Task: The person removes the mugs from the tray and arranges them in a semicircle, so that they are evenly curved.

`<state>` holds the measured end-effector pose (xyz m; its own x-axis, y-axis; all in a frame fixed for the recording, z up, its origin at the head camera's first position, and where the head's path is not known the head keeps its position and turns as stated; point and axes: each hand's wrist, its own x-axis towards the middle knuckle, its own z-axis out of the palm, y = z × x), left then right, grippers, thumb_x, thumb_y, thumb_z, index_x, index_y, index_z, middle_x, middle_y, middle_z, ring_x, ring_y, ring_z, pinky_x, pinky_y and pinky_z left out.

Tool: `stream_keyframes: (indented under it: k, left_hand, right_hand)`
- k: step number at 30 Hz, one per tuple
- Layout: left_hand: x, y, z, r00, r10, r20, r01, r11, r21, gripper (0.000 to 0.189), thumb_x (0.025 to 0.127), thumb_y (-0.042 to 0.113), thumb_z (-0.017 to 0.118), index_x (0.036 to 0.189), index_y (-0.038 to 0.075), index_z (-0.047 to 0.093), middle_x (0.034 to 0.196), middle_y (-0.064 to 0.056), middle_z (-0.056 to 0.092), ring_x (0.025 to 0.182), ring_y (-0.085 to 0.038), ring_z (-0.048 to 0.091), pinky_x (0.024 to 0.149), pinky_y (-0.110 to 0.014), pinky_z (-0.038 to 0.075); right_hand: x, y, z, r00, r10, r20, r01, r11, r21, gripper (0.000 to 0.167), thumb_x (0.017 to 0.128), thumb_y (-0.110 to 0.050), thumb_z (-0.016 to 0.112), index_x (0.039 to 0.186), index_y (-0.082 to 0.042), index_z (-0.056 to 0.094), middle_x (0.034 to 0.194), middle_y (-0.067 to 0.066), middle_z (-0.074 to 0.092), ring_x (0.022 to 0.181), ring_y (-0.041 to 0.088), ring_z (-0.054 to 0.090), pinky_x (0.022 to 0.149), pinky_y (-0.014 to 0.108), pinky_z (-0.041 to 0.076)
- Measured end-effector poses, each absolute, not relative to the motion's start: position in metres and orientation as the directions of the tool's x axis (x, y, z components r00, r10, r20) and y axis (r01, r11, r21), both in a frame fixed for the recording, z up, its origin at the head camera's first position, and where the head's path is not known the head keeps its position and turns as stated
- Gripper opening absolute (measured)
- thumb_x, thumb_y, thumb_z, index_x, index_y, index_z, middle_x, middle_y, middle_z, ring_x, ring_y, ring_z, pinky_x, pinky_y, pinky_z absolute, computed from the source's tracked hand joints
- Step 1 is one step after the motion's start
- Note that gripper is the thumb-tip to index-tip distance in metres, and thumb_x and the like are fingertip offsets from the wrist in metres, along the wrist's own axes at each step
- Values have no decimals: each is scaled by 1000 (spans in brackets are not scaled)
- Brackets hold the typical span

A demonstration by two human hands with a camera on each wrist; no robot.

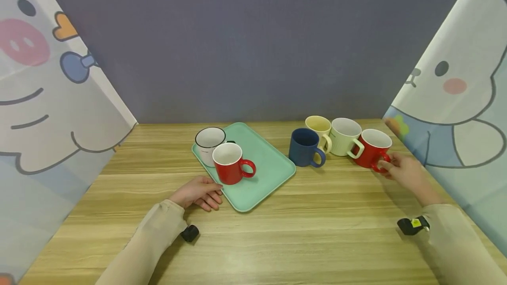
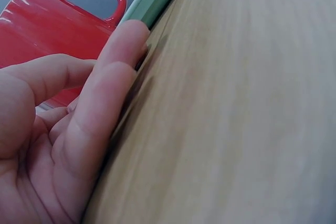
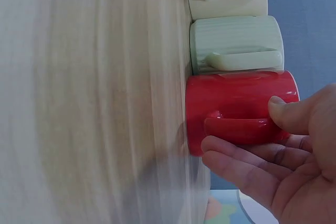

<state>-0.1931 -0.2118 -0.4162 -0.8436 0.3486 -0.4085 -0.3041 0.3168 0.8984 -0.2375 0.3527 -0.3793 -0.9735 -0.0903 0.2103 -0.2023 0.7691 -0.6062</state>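
Note:
At the right, my right hand [image 1: 405, 172] pinches the handle of a red mug [image 1: 370, 148] with a white inside; the thumb lies on one side of the handle [image 3: 236, 129] and the fingers on the other. The mug stands upright beside a pale green mug [image 1: 343, 137]. My left hand [image 1: 199, 192] lies low at the near left edge of a mint green tray [image 1: 273, 168], its thumb at the rim. In the left wrist view a fingertip [image 2: 131, 32] touches the tray's side. Close by, another red mug [image 1: 229, 170] stands on the tray, before a white black-rimmed mug [image 1: 205, 142].
A navy mug [image 1: 303, 148] and a cream yellow mug [image 1: 318, 124] stand left of the pale green one, between it and the tray. Behind the wooden table [image 1: 301, 241] rises a grey wall [image 1: 253, 47]. Cartoon-printed sheets [image 1: 447, 113] flank both sides.

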Motion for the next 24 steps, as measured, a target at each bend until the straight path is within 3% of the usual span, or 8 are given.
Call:
stream_keyframes:
  k: [4, 8, 16, 24]
  left_hand:
    - [-193, -211, -416, -842, 347, -414, -310, 316, 896, 26, 101, 19, 54, 96, -5, 62, 78, -8, 71, 64, -15, 70, 58, -30, 59]
    - [-194, -211, -417, -840, 356, -409, -305, 314, 899, 26, 101, 18, 53, 96, -5, 62, 78, -8, 71, 64, -15, 71, 58, -30, 59]
    - [-194, -211, -416, -844, 362, -397, -293, 310, 905, 27, 101, 19, 54, 97, -6, 62, 78, -8, 72, 64, -15, 71, 58, -30, 59]
    - [-195, -212, -417, -849, 354, -394, -288, 316, 904, 26, 101, 19, 53, 96, -6, 63, 77, -7, 72, 63, -15, 71, 57, -30, 59]
  right_hand:
    - [-240, 354, -377, -985, -93, 148, -169, 730, -662, 21, 98, -5, 58, 94, 15, 54, 79, 25, 70, 58, 16, 69, 53, 24, 57]
    - [-241, 357, -378, -985, -99, 139, -168, 718, -675, 22, 98, -5, 58, 94, 16, 53, 77, 26, 70, 58, 15, 69, 53, 24, 57]
    - [-234, 363, -369, -958, -89, 272, -205, 876, -437, 33, 92, -20, 70, 98, 12, 63, 75, 19, 70, 61, 20, 64, 52, 29, 45]
    - [-226, 363, -349, -953, 40, 301, -133, 837, -531, 43, 97, -23, 65, 115, 15, 56, 88, 28, 69, 60, 4, 57, 50, 21, 45]
